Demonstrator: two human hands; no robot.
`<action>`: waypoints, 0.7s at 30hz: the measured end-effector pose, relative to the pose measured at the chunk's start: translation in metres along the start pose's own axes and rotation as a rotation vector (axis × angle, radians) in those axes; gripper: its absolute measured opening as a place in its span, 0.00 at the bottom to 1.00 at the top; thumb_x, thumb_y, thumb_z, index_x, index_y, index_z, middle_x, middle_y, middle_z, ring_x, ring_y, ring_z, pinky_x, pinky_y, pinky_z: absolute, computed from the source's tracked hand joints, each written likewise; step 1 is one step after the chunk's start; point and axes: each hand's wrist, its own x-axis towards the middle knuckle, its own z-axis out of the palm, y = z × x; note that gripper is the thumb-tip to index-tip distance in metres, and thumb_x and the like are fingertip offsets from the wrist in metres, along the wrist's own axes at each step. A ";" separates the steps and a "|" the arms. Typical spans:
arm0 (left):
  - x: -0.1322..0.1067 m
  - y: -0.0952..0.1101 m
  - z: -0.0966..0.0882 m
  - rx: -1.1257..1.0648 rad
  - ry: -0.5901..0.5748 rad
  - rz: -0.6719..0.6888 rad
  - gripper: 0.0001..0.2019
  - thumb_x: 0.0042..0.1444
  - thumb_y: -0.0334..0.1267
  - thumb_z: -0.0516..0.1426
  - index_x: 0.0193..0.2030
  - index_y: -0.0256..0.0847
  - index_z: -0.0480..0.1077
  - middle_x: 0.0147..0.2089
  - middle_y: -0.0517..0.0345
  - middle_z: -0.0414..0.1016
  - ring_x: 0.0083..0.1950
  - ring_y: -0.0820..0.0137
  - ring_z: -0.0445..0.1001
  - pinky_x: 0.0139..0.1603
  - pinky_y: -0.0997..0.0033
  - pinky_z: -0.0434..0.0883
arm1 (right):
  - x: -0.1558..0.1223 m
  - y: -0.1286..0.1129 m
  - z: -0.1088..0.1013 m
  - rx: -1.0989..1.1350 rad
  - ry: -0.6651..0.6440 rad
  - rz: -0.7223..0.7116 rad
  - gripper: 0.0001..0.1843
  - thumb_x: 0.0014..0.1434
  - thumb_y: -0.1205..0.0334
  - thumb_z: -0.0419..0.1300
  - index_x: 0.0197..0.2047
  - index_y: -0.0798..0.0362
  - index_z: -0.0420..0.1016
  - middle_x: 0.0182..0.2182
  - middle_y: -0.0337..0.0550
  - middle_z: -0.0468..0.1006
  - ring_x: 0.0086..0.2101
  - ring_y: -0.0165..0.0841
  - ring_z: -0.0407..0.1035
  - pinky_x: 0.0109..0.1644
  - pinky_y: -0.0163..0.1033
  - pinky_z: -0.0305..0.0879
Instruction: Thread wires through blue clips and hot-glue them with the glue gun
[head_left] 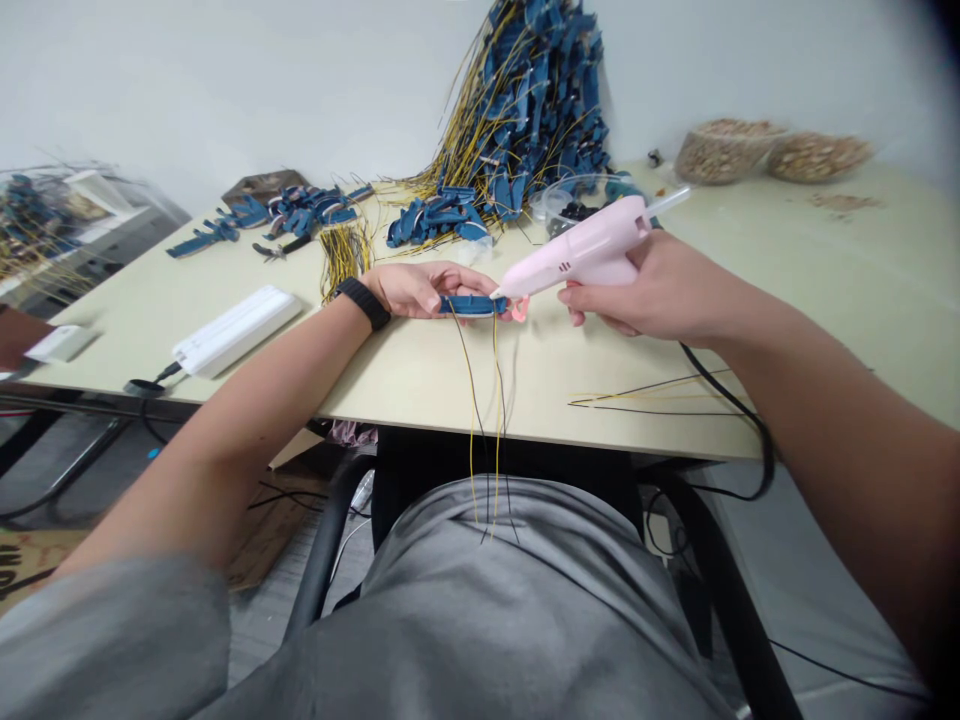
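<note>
My left hand (pixel 412 287) is closed on a small blue plastic strip (pixel 472 304), held level just above the table. Yellow and black wires (pixel 474 400) hang from the strip over the table's front edge to my lap. In my right hand (pixel 667 290) is a pale pink glue gun (pixel 577 248), its fingers wrapped round the handle. The gun's nozzle points down to the left and meets the strip near its right end; whether glue is coming out cannot be made out. A clear glue stick (pixel 670 200) pokes out of the gun's back.
A tall heap of blue wired parts (pixel 536 110) leans on the wall, with smaller piles in front. Pliers (pixel 283 247), a white power strip (pixel 238 330) and loose wires (pixel 652 400) lie on the table (pixel 847 290). Bags of small pieces (pixel 724 152) stand back right. The gun's black cord (pixel 757 430) hangs over the edge.
</note>
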 end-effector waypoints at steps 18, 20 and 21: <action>0.002 -0.012 -0.010 -0.029 0.034 0.010 0.52 0.28 0.66 0.93 0.62 0.43 0.98 0.65 0.37 0.98 0.55 0.57 0.96 0.50 0.72 0.85 | -0.003 0.005 -0.009 -0.046 -0.022 -0.025 0.19 0.66 0.42 0.82 0.36 0.42 0.83 0.23 0.43 0.73 0.30 0.44 0.69 0.36 0.51 0.71; 0.001 -0.012 -0.010 -0.024 0.043 0.018 0.52 0.28 0.66 0.93 0.61 0.43 0.98 0.63 0.37 0.99 0.55 0.58 0.96 0.50 0.72 0.85 | -0.003 0.005 -0.009 -0.047 -0.021 -0.010 0.17 0.65 0.45 0.83 0.37 0.42 0.82 0.24 0.42 0.73 0.31 0.44 0.69 0.38 0.51 0.71; 0.001 -0.011 -0.009 -0.019 0.044 0.018 0.51 0.28 0.66 0.93 0.61 0.44 0.99 0.62 0.38 0.99 0.56 0.57 0.96 0.51 0.71 0.85 | -0.003 0.005 -0.010 -0.044 -0.018 -0.003 0.17 0.65 0.47 0.83 0.37 0.42 0.81 0.24 0.42 0.72 0.31 0.44 0.69 0.39 0.52 0.72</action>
